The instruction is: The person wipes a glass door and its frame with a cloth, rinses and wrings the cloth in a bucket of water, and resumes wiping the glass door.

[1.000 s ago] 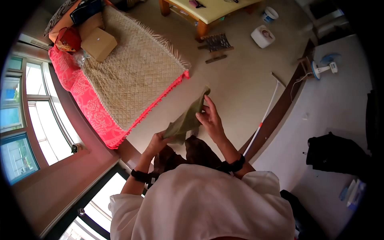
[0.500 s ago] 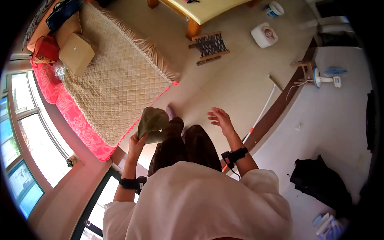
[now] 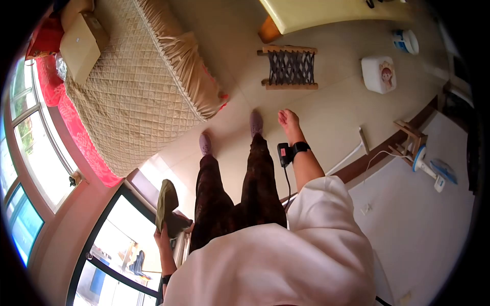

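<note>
Low at my left side, by the glass door, my left hand (image 3: 162,237) is closed on an olive-green cap (image 3: 167,201), which hangs upright and partly folded above the fingers. A darker part of the cap lies towards my leg, and some of the fingers are hidden. My right hand (image 3: 289,120) is out in front over the floor, its fingers curled in and nothing visible in them. It touches nothing.
A bed (image 3: 135,92) with a quilted cover stands at left, a cardboard box (image 3: 80,51) on it. Ahead are a folding stool (image 3: 291,68), a yellow-topped table (image 3: 326,15), a white bin (image 3: 378,75) and a bucket (image 3: 406,42). A fan (image 3: 421,160) stands at right.
My left hand has swung down and back with the cap towards the door. My right hand has moved up and its spread fingers have curled. My feet have stepped forward and the view has shifted.
</note>
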